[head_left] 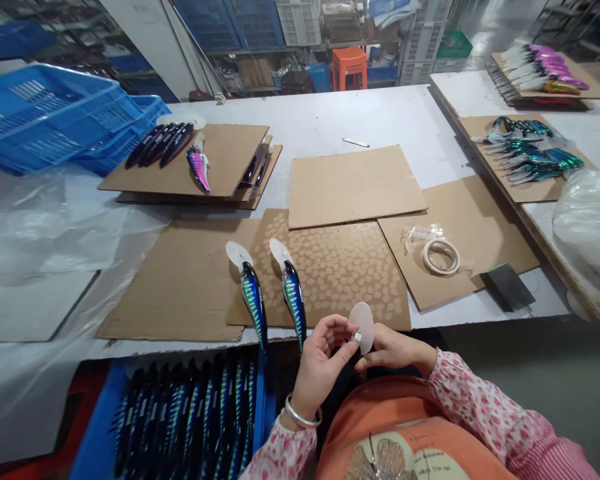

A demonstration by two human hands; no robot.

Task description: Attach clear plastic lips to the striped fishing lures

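Note:
Close to my body, my left hand [321, 363] pinches a small white piece [358, 336] against a pale oval lure lip [363, 315]. On the lip's other side, my right hand [397, 348] is closed at its lower edge. Whether a lure body hangs below the lip is hidden by my hands. Two blue-green striped fishing lures, one left [253, 297] and one right [293, 293], lie side by side left of my hands, their round lips pointing away and their tails over the table's front edge.
Below the table edge, a blue crate [264, 400] holds several similar lures. A tape roll [441, 257] and dark sandpaper-like sheet [508, 288] lie at right. Cardboard stacks with lures stand at back left [230, 157] and far right [555, 187]. Blue baskets [55, 110] stand left.

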